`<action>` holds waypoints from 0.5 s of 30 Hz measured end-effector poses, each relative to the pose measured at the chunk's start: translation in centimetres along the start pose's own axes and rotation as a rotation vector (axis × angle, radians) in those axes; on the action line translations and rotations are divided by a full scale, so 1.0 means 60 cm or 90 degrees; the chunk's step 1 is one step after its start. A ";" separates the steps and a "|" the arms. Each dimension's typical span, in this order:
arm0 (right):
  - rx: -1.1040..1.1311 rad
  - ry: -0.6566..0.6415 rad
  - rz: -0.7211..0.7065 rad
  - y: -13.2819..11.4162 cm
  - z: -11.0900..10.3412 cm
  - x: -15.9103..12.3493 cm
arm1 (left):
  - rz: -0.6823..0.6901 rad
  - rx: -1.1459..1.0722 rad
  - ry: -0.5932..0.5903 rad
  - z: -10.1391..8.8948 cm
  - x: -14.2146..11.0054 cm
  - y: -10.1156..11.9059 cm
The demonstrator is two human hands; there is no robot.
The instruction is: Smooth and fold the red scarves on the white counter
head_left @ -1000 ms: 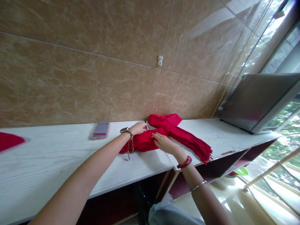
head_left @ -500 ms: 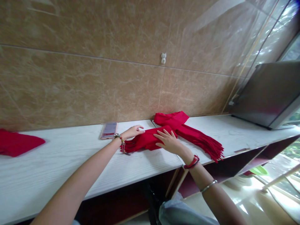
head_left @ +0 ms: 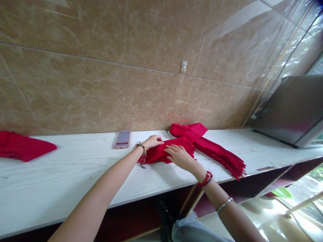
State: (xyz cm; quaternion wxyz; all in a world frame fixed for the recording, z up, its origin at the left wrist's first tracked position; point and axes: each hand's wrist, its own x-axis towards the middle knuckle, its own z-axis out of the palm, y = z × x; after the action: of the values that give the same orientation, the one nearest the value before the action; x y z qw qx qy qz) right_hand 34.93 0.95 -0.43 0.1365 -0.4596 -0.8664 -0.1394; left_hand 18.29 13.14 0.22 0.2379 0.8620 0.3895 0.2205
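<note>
A red scarf (head_left: 182, 145) with fringed ends lies folded on the white countertop (head_left: 88, 174). My left hand (head_left: 152, 142) is at its back left part, fingers curled and closed on the cloth near the far edge; the fingertips are partly hidden. My right hand (head_left: 179, 156) rests on the front of the same scarf, open, with its fingers stretched out over the fabric. Just behind and to the right lies a second red scarf (head_left: 214, 151), looped at the back, its fringe reaching toward the counter's front edge.
A phone (head_left: 122, 139) lies by the wall, left of my hands. More red cloth (head_left: 27, 148) sits at the far left. A grey metal appliance (head_left: 292, 107) stands at the right end. Open shelves (head_left: 234, 185) run below the counter, and a small white cat figure (head_left: 183, 66) is on the wall.
My left hand's fingers have curled in at the scarf's far edge. My right hand has drawn its fingers closer together on the cloth, and fringe now shows at the folded scarf's right end.
</note>
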 end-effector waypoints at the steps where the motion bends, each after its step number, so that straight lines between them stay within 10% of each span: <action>1: 0.000 -0.002 -0.001 0.001 0.003 0.000 | -0.006 0.005 0.005 0.003 0.004 0.000; 15: -0.031 0.079 -0.082 -0.040 -0.008 0.006 | -0.024 -0.017 -0.043 -0.023 -0.054 -0.036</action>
State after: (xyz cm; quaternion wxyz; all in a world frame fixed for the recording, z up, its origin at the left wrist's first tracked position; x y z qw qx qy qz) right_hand 32.79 -0.21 -0.15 0.1697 -0.3969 -0.8802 -0.1975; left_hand 14.31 12.21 -0.60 0.2661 0.8583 0.3945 0.1921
